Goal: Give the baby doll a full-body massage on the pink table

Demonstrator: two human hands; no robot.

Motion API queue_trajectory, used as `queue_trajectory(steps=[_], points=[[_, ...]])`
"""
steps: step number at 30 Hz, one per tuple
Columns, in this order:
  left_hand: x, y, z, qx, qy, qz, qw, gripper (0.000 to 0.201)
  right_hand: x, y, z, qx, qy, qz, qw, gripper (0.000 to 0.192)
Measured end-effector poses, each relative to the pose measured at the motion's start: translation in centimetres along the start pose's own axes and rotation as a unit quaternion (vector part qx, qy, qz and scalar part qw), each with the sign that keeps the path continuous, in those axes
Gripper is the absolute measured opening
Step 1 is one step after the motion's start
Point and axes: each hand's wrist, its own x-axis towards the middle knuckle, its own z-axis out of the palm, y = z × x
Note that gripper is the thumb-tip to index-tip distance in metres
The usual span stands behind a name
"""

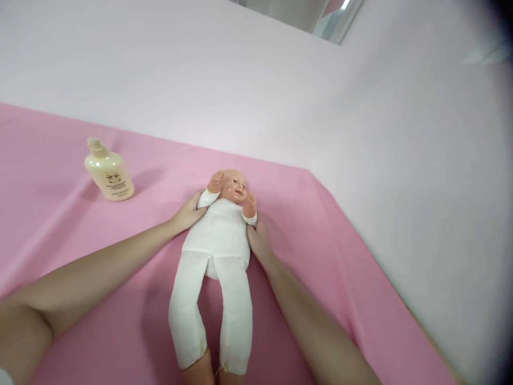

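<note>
doll position: the baby doll [218,251] lies on its back on the pink cloth [340,267], roughly mid-surface, head toward the far edge, legs toward the near edge; feet run out of view at the bottom.
doll dress: white soft body and white legs; both plastic fists raised beside the head.
left hand: the left hand [188,213] lies against the doll's shoulder and upper arm on that side, fingers curled loosely around it; a light hold, not a firm clamp.
right hand: the right hand [260,240] presses against the other flank just below the raised fist, fingers tucked along the torso; whether they close under the body cannot be told.
stage, as judged: the doll appears laid down and steadied at both sides; the handling seems at a settling or positioning stage. the bottle is untouched, cap on, so anything involving it looks not yet begun.
bottle: the cream bottle [109,172] stands toward the far left edge of the cloth, well apart from both hands, leaning in the view.
count: dolls one; bottles one; hands two, both the person's own; cloths one.
backdrop: pale wall [240,69] beyond the far edge and along the right edge.
</note>
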Motion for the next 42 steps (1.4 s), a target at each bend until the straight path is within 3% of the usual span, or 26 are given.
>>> queue_trajectory(steps=[6, 42], points=[[0.0, 0.2, 0.0, -0.002, 0.001, 0.002, 1.0, 0.056, -0.1, -0.5, 0.1, -0.011, 0.011, 0.035, 0.999, 0.042], [0.0, 0.0, 0.0, 0.009, 0.004, 0.005, 1.0, 0.054, -0.1, -0.6, 0.0, -0.004, 0.009, 0.014, 1.0, 0.04]])
